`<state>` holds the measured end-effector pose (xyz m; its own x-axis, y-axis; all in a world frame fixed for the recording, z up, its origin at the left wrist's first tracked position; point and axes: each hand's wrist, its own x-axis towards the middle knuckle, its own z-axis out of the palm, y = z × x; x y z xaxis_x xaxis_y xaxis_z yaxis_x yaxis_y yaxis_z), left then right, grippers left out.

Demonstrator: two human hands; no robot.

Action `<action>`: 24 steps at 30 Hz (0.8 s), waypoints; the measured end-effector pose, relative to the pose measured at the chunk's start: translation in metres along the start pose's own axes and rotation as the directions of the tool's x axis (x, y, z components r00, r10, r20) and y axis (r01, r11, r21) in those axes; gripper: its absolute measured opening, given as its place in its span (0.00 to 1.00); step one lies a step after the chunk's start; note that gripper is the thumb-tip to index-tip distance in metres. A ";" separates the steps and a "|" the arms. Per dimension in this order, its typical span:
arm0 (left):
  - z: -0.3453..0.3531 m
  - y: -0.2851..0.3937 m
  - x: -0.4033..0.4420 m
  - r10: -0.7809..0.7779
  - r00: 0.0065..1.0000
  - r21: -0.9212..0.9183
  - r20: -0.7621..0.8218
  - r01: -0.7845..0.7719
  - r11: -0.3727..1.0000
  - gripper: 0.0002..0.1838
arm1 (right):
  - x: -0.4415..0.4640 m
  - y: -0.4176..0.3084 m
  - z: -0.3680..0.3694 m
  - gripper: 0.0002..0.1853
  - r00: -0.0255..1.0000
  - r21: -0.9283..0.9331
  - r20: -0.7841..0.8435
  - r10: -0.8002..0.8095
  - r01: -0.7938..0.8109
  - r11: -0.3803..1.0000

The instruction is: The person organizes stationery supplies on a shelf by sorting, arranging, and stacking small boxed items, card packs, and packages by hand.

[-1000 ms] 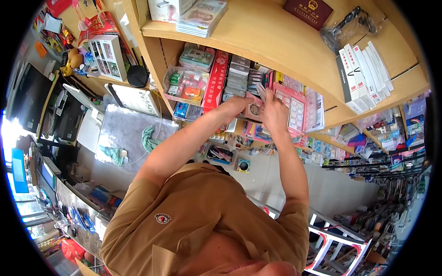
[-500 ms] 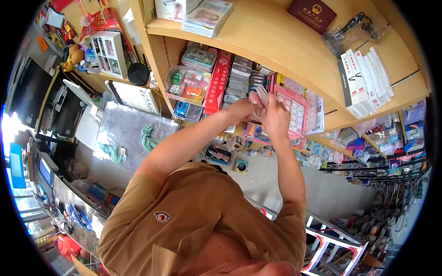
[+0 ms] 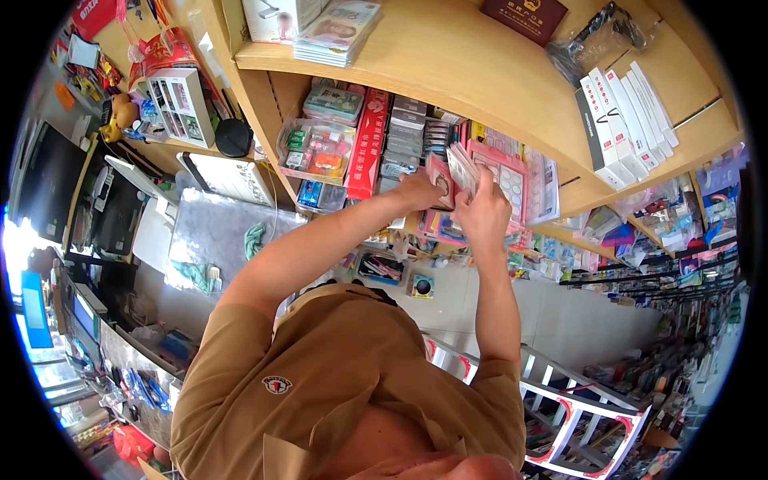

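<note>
My left hand (image 3: 419,192) is closed on a flat pink packet (image 3: 439,178) with a round dark mark on it. Beside it, my right hand (image 3: 485,210) grips a small stack of thin pale packets (image 3: 462,166), held upright with their edges toward me. The two lots are slightly apart, over the front of the lower shelf. Just behind my right hand stands a pink sheet with round white spots (image 3: 512,186). Rows of small grey boxes (image 3: 404,138) and a red banner strip (image 3: 370,144) lie left of my hands. What is printed on the packets is too small to read.
Above my hands runs a wooden shelf (image 3: 448,60) with white boxes (image 3: 612,132) and a dark red booklet (image 3: 526,18). A clear bin of small goods (image 3: 318,150) sits at the left. A ladder (image 3: 584,424) stands at lower right.
My hands have drawn apart: the pink packet in the left is now separated from the stack in the right. The view has shifted slightly.
</note>
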<state>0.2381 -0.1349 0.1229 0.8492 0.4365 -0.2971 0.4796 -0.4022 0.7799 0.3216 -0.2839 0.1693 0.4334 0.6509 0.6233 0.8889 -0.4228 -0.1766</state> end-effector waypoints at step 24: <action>-0.058 -0.013 -0.031 0.167 0.980 -0.874 0.107 0.013 0.485 0.27 | 0.007 0.017 0.002 0.18 0.916 0.508 -0.115 -0.384 0.387 0.770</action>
<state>0.1925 -0.0967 0.1540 0.9360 0.2744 -0.2204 0.0507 0.5145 0.8560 0.3405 -0.2851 0.1691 0.0387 0.6859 0.7267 0.9274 0.2461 -0.2817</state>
